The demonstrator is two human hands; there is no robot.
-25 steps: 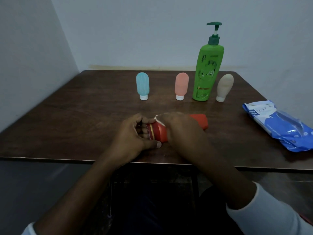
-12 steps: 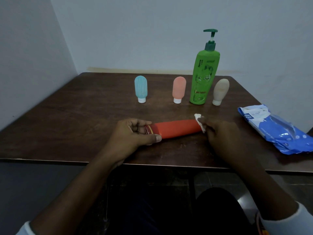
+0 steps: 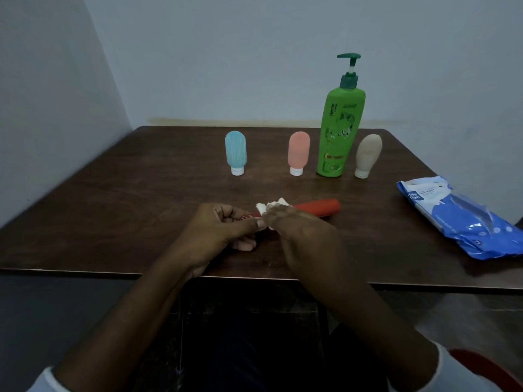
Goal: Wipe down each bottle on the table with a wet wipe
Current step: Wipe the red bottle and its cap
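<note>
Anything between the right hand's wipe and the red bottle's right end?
Nothing visible. The right hand holds the white wet wipe against the red cylindrical bottle, next to the left hand gripping its left end; the bare red length beyond is unobstructed.

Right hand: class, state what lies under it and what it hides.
A crumpled white wipe pokes out from under the right hand, over the red bottle. The bottle's middle and the wipe's rest are covered.

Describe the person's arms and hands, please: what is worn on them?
The left hand and right hand are bare: no gloves, no ring or watch in view. The forearms are bare too. The left sleeve and right sleeve are white and end high up the forearms.
</note>
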